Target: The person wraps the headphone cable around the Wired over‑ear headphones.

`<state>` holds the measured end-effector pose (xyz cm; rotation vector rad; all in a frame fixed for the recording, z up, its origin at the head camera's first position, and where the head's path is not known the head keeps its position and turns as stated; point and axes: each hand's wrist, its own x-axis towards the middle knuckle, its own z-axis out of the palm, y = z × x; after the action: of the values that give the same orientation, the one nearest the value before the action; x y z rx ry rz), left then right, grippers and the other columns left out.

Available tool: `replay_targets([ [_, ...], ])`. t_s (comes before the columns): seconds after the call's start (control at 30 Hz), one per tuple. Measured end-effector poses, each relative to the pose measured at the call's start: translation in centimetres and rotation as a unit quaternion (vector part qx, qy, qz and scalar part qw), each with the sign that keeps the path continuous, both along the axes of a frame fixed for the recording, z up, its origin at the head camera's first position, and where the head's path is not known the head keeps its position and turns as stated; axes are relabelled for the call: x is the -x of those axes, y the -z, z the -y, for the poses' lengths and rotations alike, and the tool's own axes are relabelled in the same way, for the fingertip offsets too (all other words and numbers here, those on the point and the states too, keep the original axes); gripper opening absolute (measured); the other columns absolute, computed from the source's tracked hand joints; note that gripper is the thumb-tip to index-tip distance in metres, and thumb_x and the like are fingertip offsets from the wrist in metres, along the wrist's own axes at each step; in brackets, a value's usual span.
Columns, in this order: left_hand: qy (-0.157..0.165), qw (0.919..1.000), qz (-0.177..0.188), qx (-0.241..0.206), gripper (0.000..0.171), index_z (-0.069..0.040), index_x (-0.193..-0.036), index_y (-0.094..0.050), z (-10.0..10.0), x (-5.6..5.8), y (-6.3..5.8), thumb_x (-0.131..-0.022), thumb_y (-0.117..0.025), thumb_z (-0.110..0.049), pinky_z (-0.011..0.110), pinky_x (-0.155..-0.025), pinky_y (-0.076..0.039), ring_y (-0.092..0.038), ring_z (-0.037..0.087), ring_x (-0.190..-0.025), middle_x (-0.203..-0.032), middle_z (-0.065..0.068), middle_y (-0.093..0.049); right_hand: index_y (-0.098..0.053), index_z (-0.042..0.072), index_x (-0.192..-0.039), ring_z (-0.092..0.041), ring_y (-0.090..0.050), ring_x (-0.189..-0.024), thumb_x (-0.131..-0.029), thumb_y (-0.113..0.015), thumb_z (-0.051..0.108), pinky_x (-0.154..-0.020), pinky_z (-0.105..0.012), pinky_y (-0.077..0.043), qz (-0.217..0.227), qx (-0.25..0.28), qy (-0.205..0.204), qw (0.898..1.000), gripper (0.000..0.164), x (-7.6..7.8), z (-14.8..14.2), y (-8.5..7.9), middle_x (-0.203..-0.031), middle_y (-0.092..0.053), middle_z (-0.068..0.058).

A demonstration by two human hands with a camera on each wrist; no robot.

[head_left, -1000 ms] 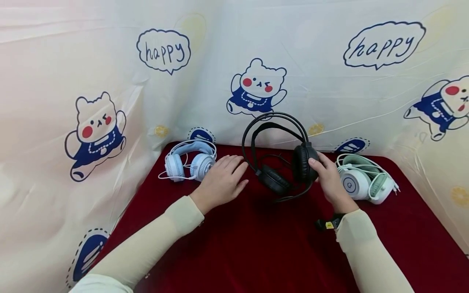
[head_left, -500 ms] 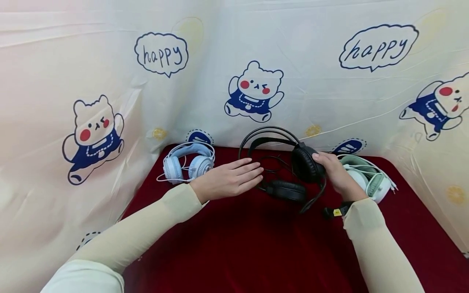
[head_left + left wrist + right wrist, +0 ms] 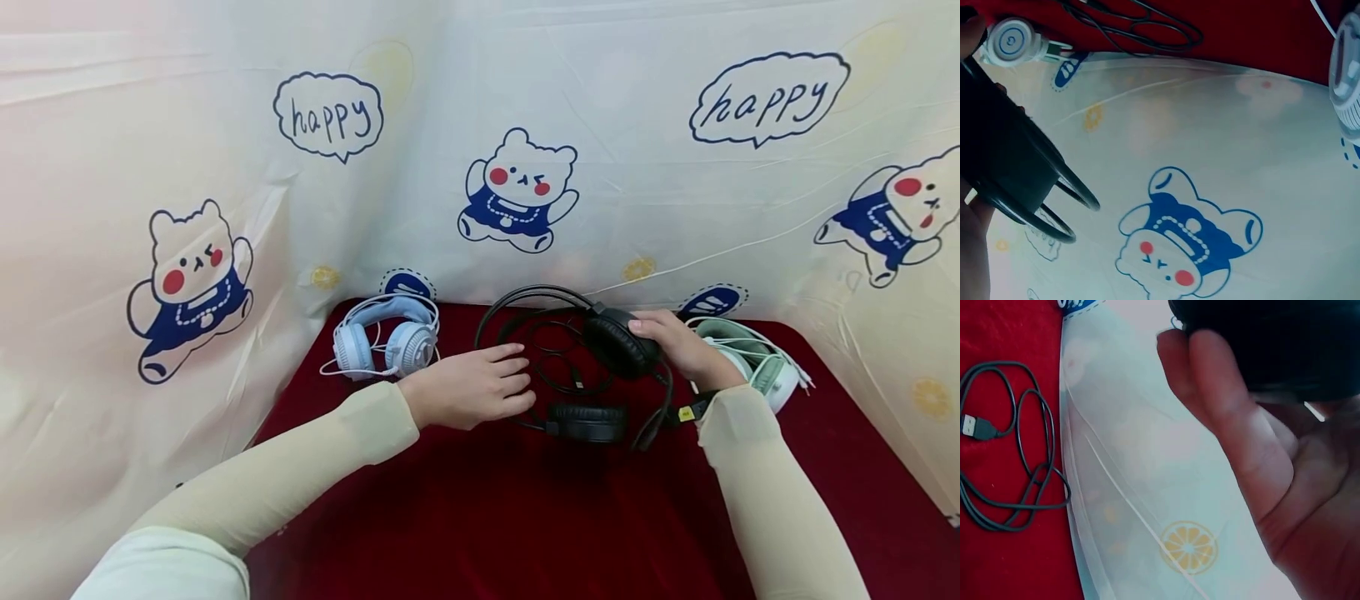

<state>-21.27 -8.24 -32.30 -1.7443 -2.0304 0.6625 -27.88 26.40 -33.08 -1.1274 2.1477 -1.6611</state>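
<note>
A pair of black over-ear headphones [image 3: 588, 423] is held between both hands low over the red cloth, its headband leaning toward the back. My left hand [image 3: 472, 387] holds the left side of the headband, fingers bent over it and thumb hidden. On the other side, my right hand [image 3: 684, 354] grips the outer shell of the right ear cup [image 3: 621, 342]. Fingers wrapped along that dark cup show in the right wrist view. Below hangs a slim black microphone boom [image 3: 651, 429]. The black cable [image 3: 1041, 456] lies coiled behind, its USB plug [image 3: 979, 428] exposed.
Light blue headphones [image 3: 411, 348] stand at the back left of the red cloth [image 3: 570, 525]. Mint and white headphones [image 3: 776, 379] sit at the back right, partly covered by my right wrist. A printed curtain [image 3: 600, 100] with bears closes off the back and sides.
The black headphones have come down and tilted backward, headband dropping lower. My left hand has moved right from beside the blue headphones onto the headband. My right hand keeps its grip.
</note>
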Motion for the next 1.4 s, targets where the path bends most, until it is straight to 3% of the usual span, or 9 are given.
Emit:
replay_targets([
  [0.17,0.004,1.0000,0.003,0.000,0.038,-0.017,-0.131,-0.054,-0.3,-0.8,0.1,-0.093,-0.060,-0.022,0.040,-0.107,-0.036,-0.060,0.022,-0.111,-0.121,0.004,-0.064,-0.069,0.012,-0.098,-0.014,-0.061,-0.075,-0.103,-0.035,0.012,-0.068,-0.028,-0.052,0.013,-0.008,-0.025,1.000,0.034,0.3,-0.1,0.0,-0.085,-0.067,-0.003],
  [0.43,-0.049,0.9987,0.013,-0.007,0.042,-0.023,-0.128,-0.047,-0.7,-1.1,0.7,-0.091,-0.066,-0.015,0.040,-0.103,-0.040,-0.067,0.018,-0.094,-0.104,0.002,-0.070,-0.070,0.011,-0.101,-0.016,-0.061,-0.078,-0.103,-0.039,0.019,-0.072,-0.029,-0.052,0.035,-0.042,0.000,0.998,0.032,0.5,-0.2,0.1,-0.088,-0.067,-0.006],
  [0.57,-0.055,0.9985,0.003,-0.006,0.046,-0.023,-0.127,-0.046,-0.8,-1.1,1.3,-0.089,-0.067,-0.010,0.035,-0.096,-0.046,-0.067,0.015,-0.081,-0.091,-0.001,-0.070,-0.070,0.013,-0.104,-0.016,-0.063,-0.077,-0.103,-0.039,0.018,-0.072,-0.031,-0.053,0.062,-0.038,-0.014,0.997,0.032,0.9,-0.1,0.3,-0.088,-0.067,-0.006],
  [0.8,-0.054,0.9979,-0.029,-0.022,0.046,-0.021,-0.125,-0.047,-0.4,-1.1,1.2,-0.086,-0.068,-0.010,0.031,-0.084,-0.049,-0.058,0.015,-0.065,-0.082,-0.001,-0.068,-0.065,0.022,-0.125,-0.014,-0.064,-0.091,-0.105,-0.036,0.019,-0.078,-0.031,-0.054,0.069,-0.002,-0.026,0.997,0.034,1.2,0.2,1.1,-0.110,-0.067,-0.003],
  [1.0,-0.059,0.9952,-0.026,-0.074,0.048,-0.018,-0.124,-0.050,0.7,-0.7,0.9,-0.083,-0.073,-0.010,0.032,-0.085,-0.051,-0.059,0.016,-0.065,-0.083,0.001,-0.068,-0.045,0.015,-0.146,-0.014,-0.053,-0.120,-0.107,-0.027,0.038,-0.095,-0.029,-0.046,0.058,0.071,-0.047,0.995,0.049,0.7,0.9,2.0,-0.135,-0.056,0.001],
  [1.13,-0.066,0.9895,-0.023,-0.126,0.050,-0.016,-0.124,-0.052,1.4,-0.2,0.6,-0.081,-0.076,-0.009,0.032,-0.084,-0.052,-0.062,0.017,-0.068,-0.084,0.003,-0.069,-0.038,0.018,-0.150,-0.019,-0.052,-0.125,-0.104,-0.013,0.048,-0.097,-0.037,-0.046,0.096,0.121,-0.061,0.986,0.060,0.0,1.3,3.3,-0.142,-0.050,0.000],
  [1.27,-0.078,0.9829,-0.026,-0.164,0.049,-0.015,-0.124,-0.053,1.8,0.3,0.2,-0.081,-0.075,-0.005,0.033,-0.084,-0.053,-0.064,0.018,-0.071,-0.084,0.004,-0.069,-0.031,0.013,-0.153,-0.036,-0.050,-0.126,-0.101,-0.003,0.053,-0.100,-0.050,-0.041,0.129,0.132,-0.066,0.981,0.071,-0.7,2.0,4.5,-0.147,-0.045,-0.011],
  [1.4,-0.095,0.9770,-0.020,-0.190,0.048,-0.013,-0.123,-0.054,1.9,0.6,-0.1,-0.081,-0.075,-0.003,0.037,-0.083,-0.054,-0.066,0.020,-0.072,-0.081,0.006,-0.068,-0.026,0.006,-0.153,-0.049,-0.039,-0.130,-0.099,-0.001,0.058,-0.105,-0.053,-0.034,0.148,0.116,-0.072,0.979,0.079,-1.5,3.2,5.4,-0.148,-0.039,-0.023],
])
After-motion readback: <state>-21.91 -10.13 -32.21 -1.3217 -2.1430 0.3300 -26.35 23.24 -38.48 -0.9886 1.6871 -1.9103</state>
